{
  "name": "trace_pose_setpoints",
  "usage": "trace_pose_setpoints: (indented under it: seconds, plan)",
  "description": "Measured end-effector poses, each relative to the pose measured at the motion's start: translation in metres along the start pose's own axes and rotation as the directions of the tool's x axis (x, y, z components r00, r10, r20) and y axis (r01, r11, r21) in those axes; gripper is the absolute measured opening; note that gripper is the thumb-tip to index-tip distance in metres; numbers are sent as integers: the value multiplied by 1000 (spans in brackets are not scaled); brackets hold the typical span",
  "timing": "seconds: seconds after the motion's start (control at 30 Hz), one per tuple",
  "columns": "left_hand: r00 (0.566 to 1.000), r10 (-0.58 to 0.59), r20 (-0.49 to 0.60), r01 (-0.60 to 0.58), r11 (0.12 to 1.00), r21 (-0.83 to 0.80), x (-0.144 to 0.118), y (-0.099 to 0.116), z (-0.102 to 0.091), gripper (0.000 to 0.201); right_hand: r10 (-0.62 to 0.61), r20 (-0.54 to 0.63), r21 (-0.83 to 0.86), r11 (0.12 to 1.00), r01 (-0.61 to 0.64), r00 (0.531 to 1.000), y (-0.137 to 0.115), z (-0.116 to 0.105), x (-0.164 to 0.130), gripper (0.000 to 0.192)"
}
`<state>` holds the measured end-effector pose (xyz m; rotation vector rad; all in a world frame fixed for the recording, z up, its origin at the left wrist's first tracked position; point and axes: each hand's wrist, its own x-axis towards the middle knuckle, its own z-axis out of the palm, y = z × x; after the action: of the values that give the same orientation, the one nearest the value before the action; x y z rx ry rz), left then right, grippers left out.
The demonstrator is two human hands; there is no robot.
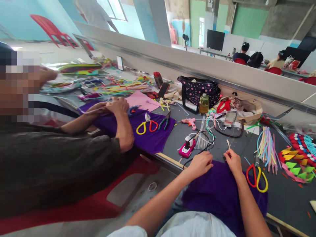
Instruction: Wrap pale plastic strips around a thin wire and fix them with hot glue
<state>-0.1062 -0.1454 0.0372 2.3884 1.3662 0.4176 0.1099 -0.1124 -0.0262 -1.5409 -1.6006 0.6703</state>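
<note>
My right hand is closed in a pinch on a short cream-coloured strip, which sticks up above the fingertips. To its left, my left hand is closed with its fingers curled inward; whatever it may hold is hidden. Both hands are above a purple cloth that hangs over the table edge onto my lap. Scissors with red and yellow handles lie at the cloth's right side. A bundle of pastel pipe cleaners rests beyond them. A pink power strip with a white plug sits near my left hand.
A pink glue gun, clear sticks and tangled cables lie ahead. Behind them stand a bottle, a dotted bag and a basket. At left, a co-worker's hands work above another purple cloth with scissors and pliers.
</note>
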Motion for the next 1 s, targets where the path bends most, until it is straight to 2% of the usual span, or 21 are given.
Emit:
trace_pose_setpoints:
  seconds: [0.13, 0.23, 0.3, 0.37, 0.43, 0.53, 0.67, 0.77, 0.9, 1.0]
  plan:
    - [991, -22, -132, 1, 987, -158, 9, -1, 0, 9, -3, -19, 3, 1000, 3, 1000, -10, -1, 0, 26]
    - [979, -121, -166, 62, 944, -323, 21, 0, 4, 30, -14, -9, 35, 999, 14, 1000, -23, -6, -2, 28]
    - [963, -171, -210, 55, 882, -468, 31, 3, 8, 26, -18, 9, 64, 998, 17, 1000, -33, -10, -5, 29]
    - [948, -190, -257, -8, 791, -612, 41, 7, 11, 16, -19, 24, 97, 995, 16, 1000, -41, -14, -9, 28]
    - [943, -201, -267, -59, 686, -725, 50, 13, 15, 25, -26, 33, 125, 992, 22, 999, -49, -16, -13, 27]
    - [949, -230, -213, -61, 530, -846, 59, 21, 21, 22, -39, 30, 136, 990, 35, 999, -58, -17, -19, 27]
    - [950, -296, -103, -3, 318, -948, 63, 26, 26, 27, -20, 50, 168, 986, 11, 999, -60, -20, -23, 27]
    - [945, -328, 7, 66, 168, -984, 65, 26, 26, 34, 42, -42, 194, 980, -33, 998, -49, -32, -21, 29]
    - [939, -330, 93, 121, 64, -991, 67, 24, 24, 41, 134, -273, 228, 971, -71, 953, -28, -52, -17, 31]
    - [940, -321, 112, 127, 27, -992, 68, 25, 26, 43, 165, -307, 250, 964, -87, 937, -22, -56, -17, 34]
